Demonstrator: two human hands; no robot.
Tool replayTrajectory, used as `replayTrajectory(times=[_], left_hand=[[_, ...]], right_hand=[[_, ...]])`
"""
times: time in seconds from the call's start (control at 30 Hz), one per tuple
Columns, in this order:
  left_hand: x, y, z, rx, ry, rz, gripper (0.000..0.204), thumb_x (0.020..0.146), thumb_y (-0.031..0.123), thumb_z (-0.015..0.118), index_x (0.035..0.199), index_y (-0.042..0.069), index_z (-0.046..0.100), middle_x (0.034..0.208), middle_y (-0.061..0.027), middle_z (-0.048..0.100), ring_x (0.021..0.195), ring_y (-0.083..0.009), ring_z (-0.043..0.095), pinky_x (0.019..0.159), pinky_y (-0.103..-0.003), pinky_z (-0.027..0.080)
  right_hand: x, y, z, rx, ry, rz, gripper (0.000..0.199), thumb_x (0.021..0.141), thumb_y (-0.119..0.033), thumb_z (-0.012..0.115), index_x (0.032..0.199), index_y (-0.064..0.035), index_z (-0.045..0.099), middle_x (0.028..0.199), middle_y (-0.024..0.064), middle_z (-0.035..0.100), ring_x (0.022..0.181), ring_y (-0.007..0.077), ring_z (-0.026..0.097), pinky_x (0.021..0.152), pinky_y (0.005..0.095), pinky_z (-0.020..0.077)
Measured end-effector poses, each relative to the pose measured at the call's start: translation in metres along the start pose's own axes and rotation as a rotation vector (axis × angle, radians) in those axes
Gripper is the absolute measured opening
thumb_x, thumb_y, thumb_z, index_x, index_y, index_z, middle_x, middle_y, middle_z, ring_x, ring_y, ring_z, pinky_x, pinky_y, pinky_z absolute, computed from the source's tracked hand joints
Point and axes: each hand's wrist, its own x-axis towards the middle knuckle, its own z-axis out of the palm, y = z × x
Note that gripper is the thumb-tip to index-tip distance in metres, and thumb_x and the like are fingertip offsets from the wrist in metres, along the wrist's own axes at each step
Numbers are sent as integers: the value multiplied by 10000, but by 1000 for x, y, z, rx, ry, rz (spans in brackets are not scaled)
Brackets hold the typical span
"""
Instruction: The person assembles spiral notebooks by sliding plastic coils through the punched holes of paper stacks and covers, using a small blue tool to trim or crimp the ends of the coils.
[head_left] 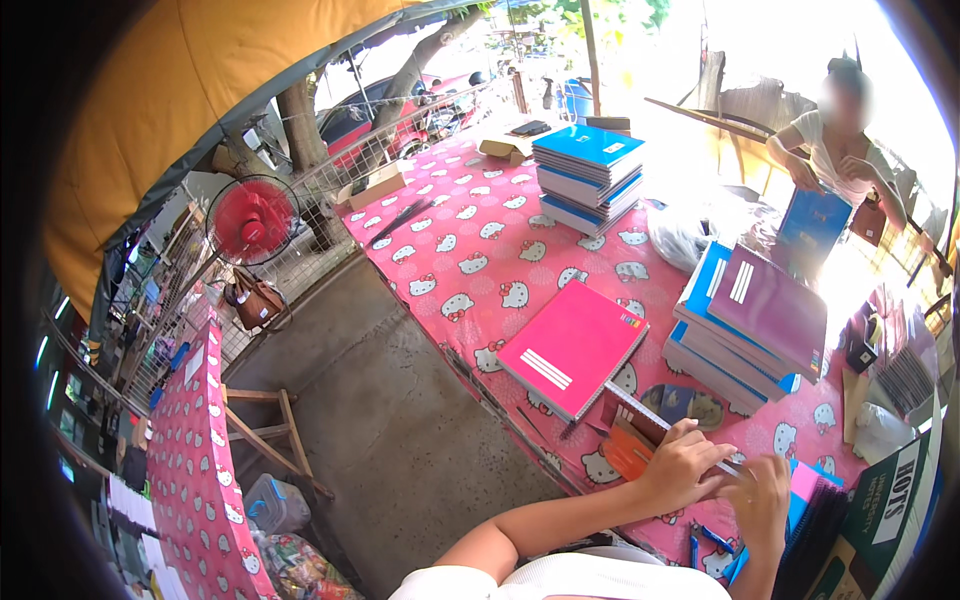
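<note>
Near the table's front right edge, both my hands work at a notebook held on its edge. A white strip runs along its top, and its cover looks brown and orange. My left hand is closed around the upper edge. My right hand, slightly blurred, curls its fingers at the near end; what they pinch is hidden. Just beyond, a pink notebook stack lies on the table. Beside the held notebook is a dark patterned object. Blue pens lie below my hands.
Notebook stacks with purple and blue covers stand on the pink patterned tablecloth. A green carton is close at my right. Across the table a person handles a blue notebook. A red fan stands left.
</note>
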Motion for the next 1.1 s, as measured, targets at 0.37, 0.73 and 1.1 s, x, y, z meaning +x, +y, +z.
replayTrajectory(times=[0.37, 0.73, 1.1], left_hand=[[2, -1, -1, -29, 4, -8, 433, 741, 275, 748, 1124, 100, 647, 742, -10, 625, 747, -166, 589, 977, -422, 372], [-10, -5, -9, -65, -66, -26, 444, 700, 172, 763, 1112, 93, 617, 1205, -77, 577, 1081, -238, 550, 1023, -439, 338], [-9, -11, -21, 110, -9, -85, 504, 664, 353, 796, 1080, 113, 642, 807, -30, 605, 888, -189, 592, 1099, -500, 261]], right_hand=[[4, -4, 2, -56, -16, 56, 97, 770, -110, 669, 800, -29, 624, 747, 102, 568, 724, 311, 526, 675, 409, 412], [91, 108, 76, -72, -509, -194, 364, 706, -150, 719, 1026, -12, 617, 941, 190, 620, 836, 351, 616, 735, 412, 497], [69, 132, 121, 308, -203, 117, 426, 774, -176, 647, 1135, 35, 569, 1031, 166, 661, 970, 333, 641, 826, 415, 512]])
